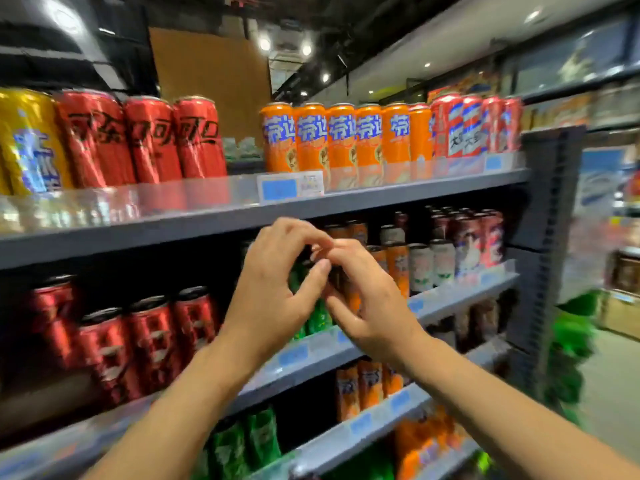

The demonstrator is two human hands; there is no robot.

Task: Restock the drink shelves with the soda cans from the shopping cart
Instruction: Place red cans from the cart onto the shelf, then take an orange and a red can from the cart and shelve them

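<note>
My left hand (273,282) and my right hand (370,299) are raised together in front of the second shelf (450,296), their fingertips touching each other. The left hand's fingers and thumb curve into a loose C and the right hand's fingers are nearly straight. Neither hand holds a can. Green soda cans (320,315) stand on the shelf right behind the hands and show through the gap between them. The shopping cart is out of view.
The top shelf (381,199) carries a yellow can (27,143), red cans (152,140), orange cans (343,143) and striped red cans (467,126). More red cans (152,337) stand at the left of the second shelf. Lower shelves hold orange and green cans. The aisle floor (613,393) opens to the right.
</note>
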